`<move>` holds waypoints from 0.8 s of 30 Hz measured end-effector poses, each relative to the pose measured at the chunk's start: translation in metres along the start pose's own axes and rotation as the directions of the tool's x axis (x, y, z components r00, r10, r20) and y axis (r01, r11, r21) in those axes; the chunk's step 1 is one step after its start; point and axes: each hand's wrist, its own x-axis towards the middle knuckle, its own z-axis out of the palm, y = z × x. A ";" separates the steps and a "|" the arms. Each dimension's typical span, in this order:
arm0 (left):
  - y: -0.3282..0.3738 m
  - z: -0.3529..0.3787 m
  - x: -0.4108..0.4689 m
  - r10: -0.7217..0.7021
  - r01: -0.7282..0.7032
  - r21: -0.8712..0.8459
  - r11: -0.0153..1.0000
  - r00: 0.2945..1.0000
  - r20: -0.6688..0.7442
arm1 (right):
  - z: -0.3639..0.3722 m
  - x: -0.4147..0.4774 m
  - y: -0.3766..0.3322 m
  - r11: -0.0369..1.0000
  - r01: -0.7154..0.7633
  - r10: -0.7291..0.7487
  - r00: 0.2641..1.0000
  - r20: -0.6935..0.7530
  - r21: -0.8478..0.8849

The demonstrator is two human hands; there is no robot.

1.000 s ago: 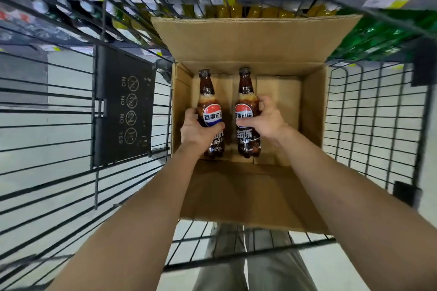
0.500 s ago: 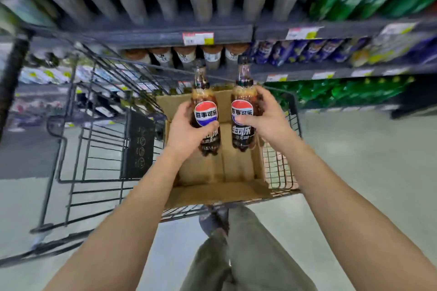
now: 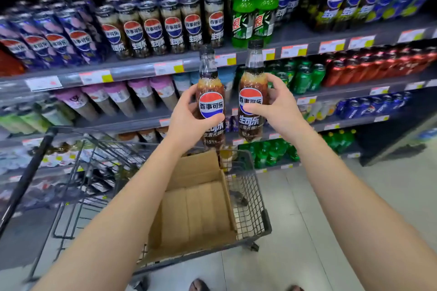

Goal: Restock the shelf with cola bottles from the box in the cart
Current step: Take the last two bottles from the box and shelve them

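Both bottles have risen out of the box and now stand before the shelves, well above the cart, where half a second ago they were only just clear of the cardboard. One cola bottle (image 3: 211,104) is gripped by the left hand (image 3: 189,123), fingers and thumb curled round its label; the other cola bottle (image 3: 251,99) sits in the right hand (image 3: 279,108) the same way, thumb laid across the front. They are held upright, caps up, side by side but not touching, probably so each can go straight onto a shelf standing with its label forward. Each is clear plastic filled with dark brown cola, frothy at the shoulder, with a black cap and a round red, white and blue logo on a dark label. A matching row (image 3: 172,28) stands on the upper shelf (image 3: 142,68), above and left of the caps, ending just beside tall green bottles (image 3: 253,12) — likely where these belong. Below, the box (image 3: 196,210) shows only bare cardboard, resting in the wire cart (image 3: 250,196)
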 end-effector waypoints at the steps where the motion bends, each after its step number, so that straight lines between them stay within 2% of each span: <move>1: 0.015 0.010 0.001 0.012 -0.012 0.000 1.000 1.000 -0.007 | -0.015 0.000 -0.006 1.000 0.023 -0.023 1.000 -0.004 0.005; 5: 0.068 0.057 0.002 0.043 -0.043 0.018 0.999 0.998 -0.035 | -0.081 -0.003 -0.023 0.997 0.076 -0.076 0.997 0.000 0.008; 13: 0.136 0.153 0.004 0.074 -0.072 0.038 0.997 0.996 -0.056 | -0.200 -0.005 -0.037 0.985 0.139 -0.132 0.989 0.066 -0.107; 24: 0.165 0.211 0.056 0.084 -0.079 0.056 0.995 0.992 -0.089 | -0.265 0.047 -0.032 0.993 0.101 -0.098 0.994 0.050 -0.062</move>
